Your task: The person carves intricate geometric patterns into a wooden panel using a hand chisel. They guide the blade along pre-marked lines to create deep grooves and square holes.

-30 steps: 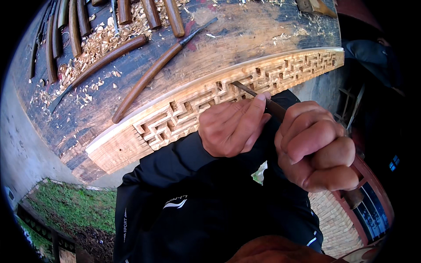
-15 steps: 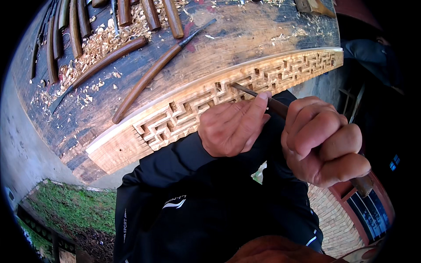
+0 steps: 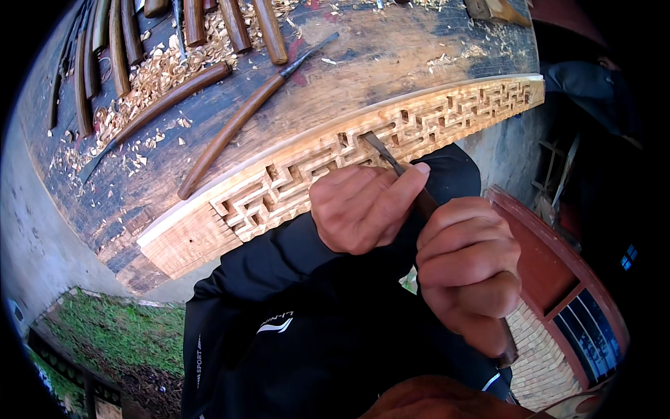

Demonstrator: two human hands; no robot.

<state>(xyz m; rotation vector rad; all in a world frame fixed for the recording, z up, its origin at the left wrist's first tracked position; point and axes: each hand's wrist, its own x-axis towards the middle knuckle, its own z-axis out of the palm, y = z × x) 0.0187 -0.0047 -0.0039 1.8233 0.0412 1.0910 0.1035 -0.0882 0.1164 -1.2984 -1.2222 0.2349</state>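
A long pale wooden board [image 3: 185, 246] with a carved, recessed lattice pattern lies along the near edge of the workbench. My right hand [image 3: 469, 271] is wrapped round the brown wooden handle of a chisel [image 3: 383, 151], whose butt pokes out below the fist. Closer to the blade, my left hand [image 3: 361, 209] is closed on the chisel's shank, its thumb laid along it, and it rests at the board's near edge. The chisel tip meets the carving near the middle of the pattern. The left palm and part of the handle are hidden.
Beyond the board on the worn workbench [image 3: 328, 87] lie a slanted chisel [image 3: 230, 137] and another chisel [image 3: 171, 94]. Several more wooden-handled tools [image 3: 117, 52] sit among curled shavings [image 3: 164, 73] at the far left. A wooden block-like tool [image 3: 497, 12] is at the far right.
My right hand has swung left and down, bringing the chisel handle closer to my body and steeper across the board. The left hand has shifted slightly; the tip stays around the same spot.
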